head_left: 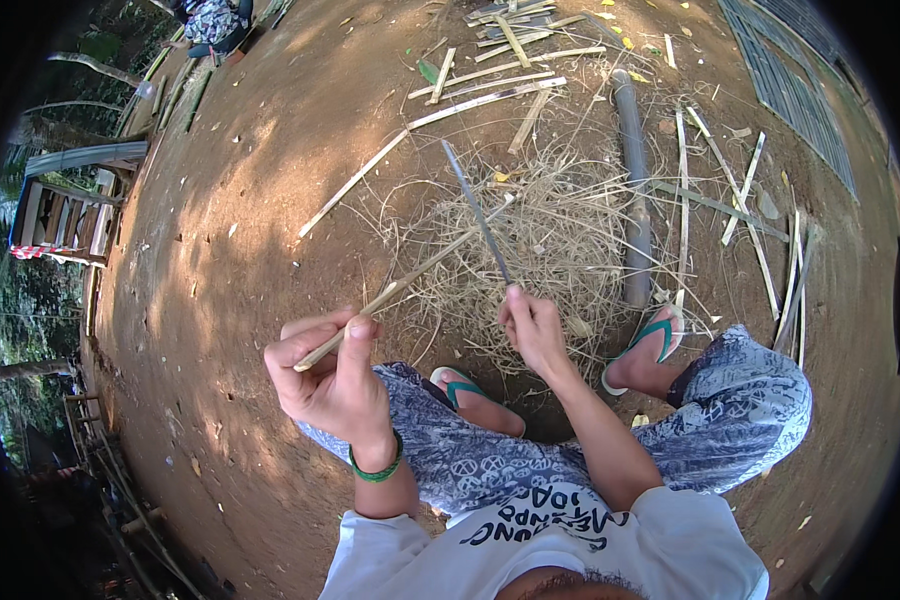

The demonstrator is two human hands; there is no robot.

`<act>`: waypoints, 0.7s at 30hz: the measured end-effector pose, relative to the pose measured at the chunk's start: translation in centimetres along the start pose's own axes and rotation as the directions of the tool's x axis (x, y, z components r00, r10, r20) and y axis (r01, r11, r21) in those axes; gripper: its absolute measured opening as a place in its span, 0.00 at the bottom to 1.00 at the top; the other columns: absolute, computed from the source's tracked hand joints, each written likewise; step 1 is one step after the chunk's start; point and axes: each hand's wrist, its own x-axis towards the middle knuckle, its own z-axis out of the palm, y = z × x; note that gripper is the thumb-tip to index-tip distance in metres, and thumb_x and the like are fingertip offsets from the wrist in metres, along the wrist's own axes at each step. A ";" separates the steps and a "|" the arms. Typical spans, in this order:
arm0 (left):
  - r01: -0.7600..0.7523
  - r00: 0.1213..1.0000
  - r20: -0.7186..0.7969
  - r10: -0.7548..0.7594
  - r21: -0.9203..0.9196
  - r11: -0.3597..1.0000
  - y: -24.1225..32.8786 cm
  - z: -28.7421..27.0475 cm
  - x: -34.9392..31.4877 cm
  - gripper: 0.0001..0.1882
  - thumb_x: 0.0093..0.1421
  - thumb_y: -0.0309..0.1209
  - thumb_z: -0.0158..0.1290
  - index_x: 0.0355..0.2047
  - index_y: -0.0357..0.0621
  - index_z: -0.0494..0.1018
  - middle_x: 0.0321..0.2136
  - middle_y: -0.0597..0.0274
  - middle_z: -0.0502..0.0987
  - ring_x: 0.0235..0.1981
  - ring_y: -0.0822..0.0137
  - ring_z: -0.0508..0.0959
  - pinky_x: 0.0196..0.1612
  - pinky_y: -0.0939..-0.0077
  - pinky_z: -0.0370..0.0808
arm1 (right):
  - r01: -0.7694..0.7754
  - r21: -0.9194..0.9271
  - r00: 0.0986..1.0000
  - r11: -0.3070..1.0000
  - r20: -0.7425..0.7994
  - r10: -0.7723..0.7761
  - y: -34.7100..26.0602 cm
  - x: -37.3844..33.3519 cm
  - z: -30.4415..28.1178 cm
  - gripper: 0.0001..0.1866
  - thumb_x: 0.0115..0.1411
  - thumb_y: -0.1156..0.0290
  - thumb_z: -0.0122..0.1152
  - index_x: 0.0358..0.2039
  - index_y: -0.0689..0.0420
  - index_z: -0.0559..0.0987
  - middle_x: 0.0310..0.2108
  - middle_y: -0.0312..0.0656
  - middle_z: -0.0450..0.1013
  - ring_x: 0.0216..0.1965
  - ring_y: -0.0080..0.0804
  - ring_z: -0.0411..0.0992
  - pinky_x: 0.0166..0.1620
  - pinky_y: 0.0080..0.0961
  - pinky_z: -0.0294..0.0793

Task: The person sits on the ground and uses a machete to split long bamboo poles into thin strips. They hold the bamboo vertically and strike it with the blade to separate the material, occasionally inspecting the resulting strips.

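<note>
- Head view, centre-left: left hand (pixel 335 395), fingers pinching a bamboo strip (pixel 395 288), probably to steady it.
- Centre: right hand (pixel 536 330) closed around a knife (pixel 477 212) crossing the strip, contact unclear.

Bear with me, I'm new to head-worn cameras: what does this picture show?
No machine here: a person works bare-handed. The one picture comes from a wide fisheye camera on their head, looking down, so straight edges bend.

The left hand holds a pale strip; the right hand grips a long, thin, dark tool, apparently a knife. They cross in view, though whether they touch is unclear.

On the brown ground lie a heap of shavings, a dark pole and more loose strips.
</note>
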 end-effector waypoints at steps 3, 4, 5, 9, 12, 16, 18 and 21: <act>-0.110 0.987 0.122 0.105 0.032 0.993 -0.7 0.3 -0.3 0.15 0.56 0.17 0.64 0.32 0.38 0.66 0.27 0.49 0.79 0.23 0.71 0.79 0.23 0.82 0.77 | 0.227 -0.093 0.963 0.969 0.170 -0.209 -6.4 -2.8 0.9 0.31 0.69 0.48 0.52 0.21 0.64 0.78 0.09 0.40 0.66 0.12 0.29 0.64 0.20 0.28 0.62; -0.138 0.980 0.148 0.131 0.041 0.990 -0.8 0.2 -0.1 0.14 0.57 0.18 0.63 0.32 0.38 0.66 0.26 0.49 0.78 0.21 0.70 0.79 0.22 0.81 0.77 | 0.234 -0.076 0.955 0.969 0.205 -0.215 -7.7 -3.5 0.8 0.30 0.69 0.48 0.51 0.22 0.63 0.78 0.10 0.38 0.66 0.13 0.26 0.64 0.20 0.26 0.61; -0.166 0.973 0.173 0.156 0.048 0.985 -1.0 0.2 0.1 0.13 0.57 0.18 0.62 0.32 0.37 0.66 0.26 0.49 0.78 0.20 0.70 0.78 0.21 0.81 0.77 | 0.242 -0.061 0.946 0.968 0.238 -0.222 -8.8 -4.2 0.8 0.30 0.69 0.48 0.50 0.23 0.62 0.78 0.11 0.35 0.66 0.14 0.23 0.64 0.21 0.25 0.61; -0.259 0.940 0.243 0.240 0.047 0.965 -1.6 0.3 0.0 0.11 0.58 0.18 0.61 0.32 0.36 0.67 0.25 0.49 0.77 0.19 0.69 0.78 0.21 0.80 0.76 | 0.322 -0.089 0.930 0.942 0.217 -0.297 -8.9 -4.4 0.5 0.29 0.67 0.48 0.53 0.22 0.63 0.79 0.09 0.40 0.66 0.13 0.29 0.69 0.20 0.29 0.63; -0.199 0.956 0.228 0.184 0.044 0.979 -1.8 0.0 -0.1 0.11 0.58 0.18 0.61 0.32 0.37 0.67 0.25 0.49 0.77 0.19 0.68 0.78 0.21 0.79 0.77 | 0.314 -0.163 0.938 0.935 0.203 -0.280 -8.5 -3.7 0.3 0.29 0.66 0.49 0.55 0.21 0.64 0.79 0.08 0.42 0.66 0.12 0.36 0.71 0.20 0.33 0.65; -0.256 0.940 0.246 0.238 0.041 0.966 -2.4 -0.5 0.1 0.12 0.57 0.17 0.61 0.33 0.36 0.67 0.25 0.49 0.77 0.20 0.67 0.78 0.22 0.78 0.78 | 0.398 -0.260 0.909 0.880 0.242 -0.339 -9.4 -4.5 0.0 0.31 0.66 0.47 0.55 0.21 0.64 0.79 0.09 0.45 0.68 0.13 0.39 0.70 0.21 0.35 0.66; -0.297 0.921 0.276 0.275 0.040 0.954 -2.2 -0.4 0.0 0.12 0.57 0.17 0.61 0.33 0.36 0.67 0.25 0.50 0.77 0.20 0.67 0.79 0.22 0.78 0.79 | 0.341 -0.304 0.935 0.889 0.205 -0.289 -8.6 -4.0 -0.4 0.32 0.67 0.45 0.54 0.22 0.65 0.79 0.10 0.46 0.68 0.14 0.41 0.70 0.22 0.37 0.67; -0.239 0.936 0.276 0.220 0.038 0.970 -2.5 -0.9 -0.4 0.12 0.56 0.17 0.62 0.33 0.36 0.68 0.26 0.49 0.78 0.20 0.67 0.79 0.23 0.79 0.79 | 0.054 -0.378 0.998 0.924 0.043 -0.040 -5.2 -0.7 -1.4 0.34 0.67 0.43 0.52 0.24 0.66 0.81 0.11 0.48 0.68 0.16 0.45 0.71 0.25 0.39 0.67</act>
